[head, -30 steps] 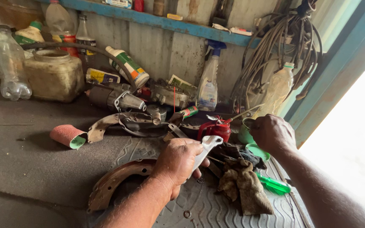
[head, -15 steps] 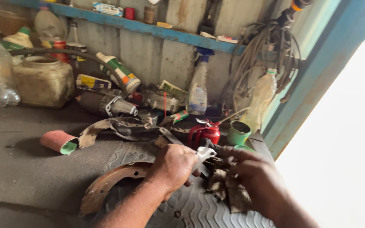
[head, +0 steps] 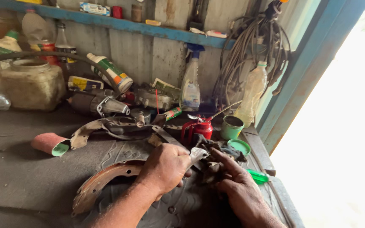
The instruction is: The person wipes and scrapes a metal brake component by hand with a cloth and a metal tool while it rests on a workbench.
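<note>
My left hand (head: 165, 166) is closed around a small white tube (head: 198, 154), whose tip sticks out to the right of my fist. A rusty curved brake shoe (head: 102, 181) lies on the ribbed rubber mat (head: 178, 209) just under and left of that hand. To the right, my right hand (head: 239, 188) rests on the mat with its index finger stretched toward a dark greasy rag (head: 216, 162) and the tube's tip. It holds nothing.
A red oil can (head: 199, 128), a green cup (head: 232, 126) and green lid (head: 239, 146) stand behind the rag. A roll of sandpaper (head: 49, 143) lies left. Bottles, a spray bottle (head: 189, 86), a jar (head: 32, 84) and hanging cables (head: 250, 55) line the back wall.
My right hand has come back from the green cup area down onto the rag, its finger now pointing at the tube. The left hand keeps hold of the tube over the brake shoe.
</note>
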